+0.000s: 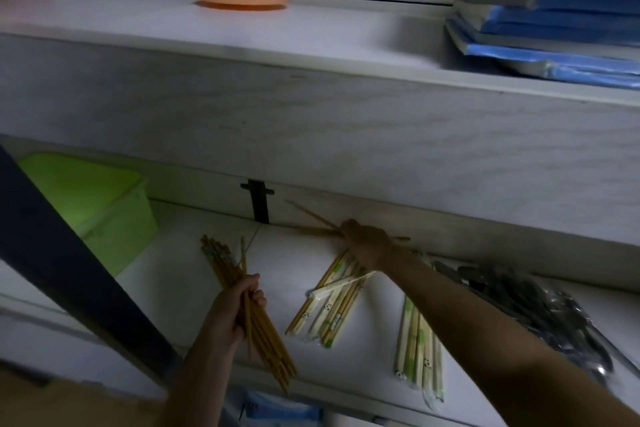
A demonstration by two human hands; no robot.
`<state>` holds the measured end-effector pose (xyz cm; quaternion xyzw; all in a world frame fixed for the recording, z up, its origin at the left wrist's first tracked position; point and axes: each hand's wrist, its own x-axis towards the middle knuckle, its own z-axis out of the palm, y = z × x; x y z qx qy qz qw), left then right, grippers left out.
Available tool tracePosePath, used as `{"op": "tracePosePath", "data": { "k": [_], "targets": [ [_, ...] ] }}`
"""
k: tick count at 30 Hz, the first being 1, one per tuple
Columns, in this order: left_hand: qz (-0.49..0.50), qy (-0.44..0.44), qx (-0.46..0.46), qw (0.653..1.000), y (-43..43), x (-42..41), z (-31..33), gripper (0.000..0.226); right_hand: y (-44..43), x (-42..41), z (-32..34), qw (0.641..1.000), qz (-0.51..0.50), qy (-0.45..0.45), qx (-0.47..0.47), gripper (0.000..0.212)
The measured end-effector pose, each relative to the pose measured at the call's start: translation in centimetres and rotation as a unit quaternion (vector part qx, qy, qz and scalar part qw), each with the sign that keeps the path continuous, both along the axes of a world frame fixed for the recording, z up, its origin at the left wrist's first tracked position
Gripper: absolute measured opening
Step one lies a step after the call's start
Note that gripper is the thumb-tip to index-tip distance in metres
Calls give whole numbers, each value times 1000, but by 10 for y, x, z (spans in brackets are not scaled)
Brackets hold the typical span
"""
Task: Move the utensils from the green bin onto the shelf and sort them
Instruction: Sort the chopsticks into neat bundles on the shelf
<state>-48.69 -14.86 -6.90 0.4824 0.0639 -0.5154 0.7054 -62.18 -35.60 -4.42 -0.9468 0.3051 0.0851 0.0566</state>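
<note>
Utensils (419, 347) lie where, and how much room has the shelf (180, 253)?

Its bare white board runs from the green bin (104, 211) at nine o'clock to the piles at five. An upper board (311, 121) overhangs at twelve, and a dark post (69, 270) crosses at eight.

What's in the bin?

Cannot tell. Wrapped metal cutlery (540, 308) lies at four o'clock, with two piles of wrapped chopsticks (332, 302) beside it.

Hands?

The left hand (239, 308) grips a bundle of bare chopsticks (221, 260) at seven. The right hand (363, 243) clutches a few blurred sticks (311, 217) near the back wall.
</note>
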Motion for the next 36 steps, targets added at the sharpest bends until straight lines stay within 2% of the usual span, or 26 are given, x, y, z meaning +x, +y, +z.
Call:
{"op": "tracePosePath", "data": {
  "k": [2, 4, 5, 7, 10, 12, 13, 15, 19, 23, 25, 29, 30, 33, 36],
  "targets": [
    [-4, 3, 5, 1000, 0, 0, -2, 28, 4, 0, 13, 988, -78, -81, 107, 27],
    [-8, 3, 11, 1000, -2, -3, -2, 28, 14, -3, 21, 937, -143, -162, 274, 18],
    [-9, -1, 13, 1000, -4, -4, -4, 28, 21, -6, 22, 892, -165, -198, 372, 20],
    [-9, -16, 15, 1000, -10, -11, -4, 26, 38, -12, 21, 776, -194, -263, 540, 24],
    [-13, -25, 4, 1000, -19, -26, 2, 16, 62, -23, 18, 611, -237, -316, 686, 23],
    [-47, -41, -7, 998, -26, -35, 5, 15, 74, -27, 14, 535, -239, -306, 751, 23],
    [-67, -48, -13, 997, -30, -38, 4, 18, 79, -29, 12, 518, -236, -294, 768, 24],
    [-95, -57, -8, 994, -35, -42, 3, 26, 90, -30, 9, 519, -237, -271, 775, 24],
    [-102, -56, 17, 993, -36, -50, 1, 31, 99, -30, 10, 591, -236, -253, 729, 24],
    [-87, -25, -8, 996, -34, -56, 0, 43, 98, -28, 14, 602, -263, -243, 713, 28],
    [-72, -31, -19, 997, -34, -58, -2, 39, 99, -26, 15, 615, -276, -236, 700, 29],
    [-78, -46, -38, 995, -33, -61, -1, 30, 102, -20, 18, 697, -242, -204, 643, 29],
    [-77, -42, -40, 995, -32, -61, 0, 31, 101, -20, 20, 707, -235, -200, 636, 28],
    [-64, -41, -32, 997, -32, -60, 1, 32, 101, -20, 21, 707, -227, -205, 638, 28],
    [-58, -55, -23, 997, -30, -58, 2, 34, 101, -21, 19, 673, -235, -223, 665, 29]
  ]
}}
